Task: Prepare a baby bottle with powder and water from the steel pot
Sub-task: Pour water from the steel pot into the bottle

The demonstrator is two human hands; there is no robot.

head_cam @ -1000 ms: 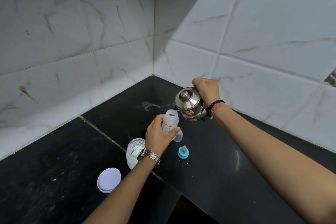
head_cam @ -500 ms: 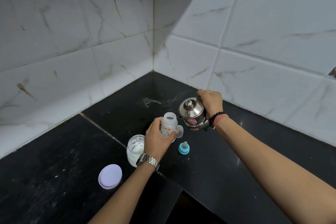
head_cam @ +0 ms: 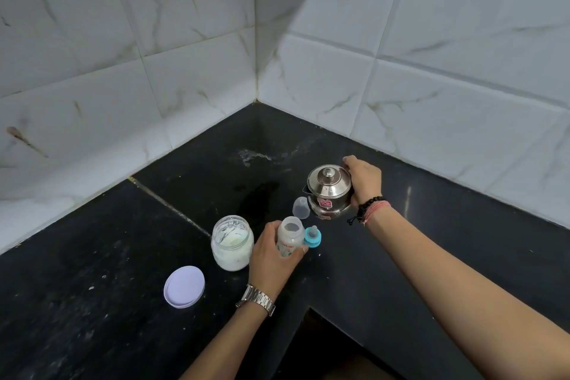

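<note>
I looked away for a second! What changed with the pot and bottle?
The right hand lowered the shiny steel pot from its pouring tilt to upright on the black counter. The left hand drew the small clear baby bottle back. Both hands kept their grip.

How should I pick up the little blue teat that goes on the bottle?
Pinch the blue ring round its sides, coming down from above. It stands upright on the counter with the soft tip pointing up, so the ring is probably the firmest part. Come from the right: the bottle stands close on its left.
</note>
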